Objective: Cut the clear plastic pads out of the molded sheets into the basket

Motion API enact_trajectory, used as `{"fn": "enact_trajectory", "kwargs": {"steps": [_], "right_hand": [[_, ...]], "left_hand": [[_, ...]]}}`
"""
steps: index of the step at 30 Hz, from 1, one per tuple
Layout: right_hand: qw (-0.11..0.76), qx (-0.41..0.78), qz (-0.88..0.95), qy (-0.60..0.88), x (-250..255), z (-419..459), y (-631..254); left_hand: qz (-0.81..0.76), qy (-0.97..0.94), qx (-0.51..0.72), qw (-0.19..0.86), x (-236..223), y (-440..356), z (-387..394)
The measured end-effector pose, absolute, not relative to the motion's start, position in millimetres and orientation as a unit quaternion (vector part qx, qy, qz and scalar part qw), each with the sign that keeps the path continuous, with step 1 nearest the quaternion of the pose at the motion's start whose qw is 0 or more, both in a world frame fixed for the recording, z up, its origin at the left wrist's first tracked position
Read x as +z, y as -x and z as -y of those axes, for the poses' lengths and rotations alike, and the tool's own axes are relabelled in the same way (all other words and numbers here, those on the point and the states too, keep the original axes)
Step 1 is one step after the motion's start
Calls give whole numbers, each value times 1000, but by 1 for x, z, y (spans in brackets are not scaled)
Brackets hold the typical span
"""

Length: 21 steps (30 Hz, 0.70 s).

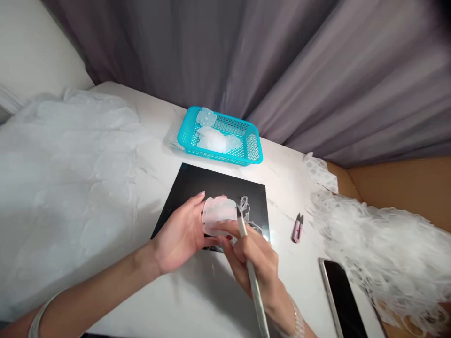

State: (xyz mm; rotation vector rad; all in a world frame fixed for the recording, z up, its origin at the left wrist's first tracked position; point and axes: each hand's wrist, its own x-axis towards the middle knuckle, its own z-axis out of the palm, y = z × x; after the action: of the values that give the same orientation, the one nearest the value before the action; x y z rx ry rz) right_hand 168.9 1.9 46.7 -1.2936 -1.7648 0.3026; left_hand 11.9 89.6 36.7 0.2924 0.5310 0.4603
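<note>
While the left hand [179,237] grips a frosted piece [219,209] along its near-left side, its thumb raised and its fingers curled beneath, the right hand [259,258] holds a slim tool [254,284] like a pen. The tool's dark tip meets or nearly meets the right edge of the frosted piece; I cannot tell which. The right hand's fingers also rest against the lower edge of that piece. Both hands work over a black mat [200,180], which lies on a white marbled surface [287,178]. Thin, clear strips [248,215] curl just beside the tip, above the mat. Beyond the mat stands a turquoise basket [186,130] with several whitish pieces [214,139] inside. Right of the mat lie small pink snips [297,231], blades pointing away, and nearer, a phone [345,295] with a dark screen. A tangled pile [384,239] of pale scraps spreads at the right; a large translucent heap [70,188] covers the left.
</note>
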Motion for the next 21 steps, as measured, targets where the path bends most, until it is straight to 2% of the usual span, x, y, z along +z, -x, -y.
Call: {"fn": "enact_trajectory", "kwargs": {"steps": [2, 6, 10, 12, 14, 16, 21], "right_hand": [[468, 128, 703, 520, 47, 1, -170], [516, 135, 553, 640, 46, 15, -190], [505, 185, 471, 699, 34, 33, -218], [478, 207, 473, 711, 27, 39, -225], [462, 223, 475, 715, 21, 43, -226], [475, 227, 467, 710, 18, 46, -221], [555, 195, 454, 669, 12, 51, -201]], "left_hand": [[-268, -149, 227, 924, 36, -13, -91], [-296, -148, 241, 912, 36, -14, -87], [-339, -280, 308, 844, 34, -13, -97], [-362, -411, 385, 743, 36, -15, -122], [-380, -575, 442, 574, 41, -23, -161], [-384, -760, 376, 365, 48, -39, -205], [-352, -865, 233, 271, 52, -76, -282]]}}
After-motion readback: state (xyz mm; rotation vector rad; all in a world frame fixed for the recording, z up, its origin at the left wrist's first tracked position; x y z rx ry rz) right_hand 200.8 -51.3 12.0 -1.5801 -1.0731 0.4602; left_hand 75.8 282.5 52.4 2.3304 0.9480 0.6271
